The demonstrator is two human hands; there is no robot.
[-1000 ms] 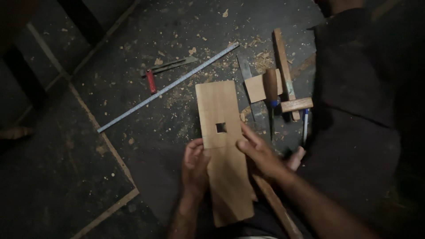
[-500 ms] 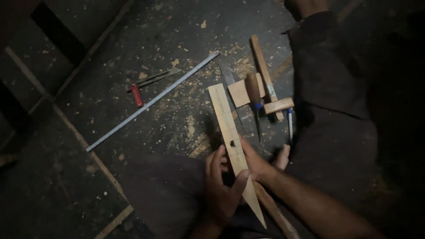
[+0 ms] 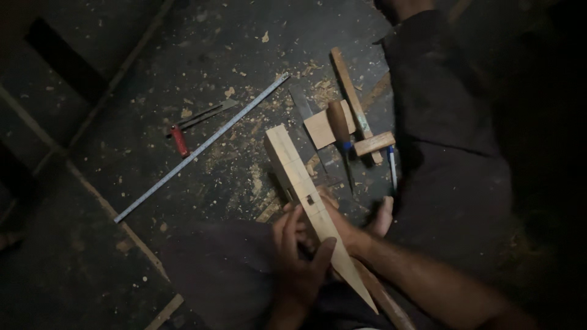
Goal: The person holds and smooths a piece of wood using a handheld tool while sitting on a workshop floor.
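A pale wooden board with a small square hole cut through it stands turned on its edge, running from the dark floor toward me. My left hand grips its near part from the left, thumb across the narrow edge. From the right, my right hand holds the same board, fingers wrapped behind it near the hole. A foot rests just right of my hands.
A long metal ruler lies diagonally on the floor, with a red-handled tool beside it. To the right lie a chisel with a wooden handle, a small wood block, a wooden mallet and a blue-tipped pen. Wood shavings are scattered around.
The board lay flat with its wide face and hole toward me; both hands have rolled it up onto its edge. It now shows its narrow side.
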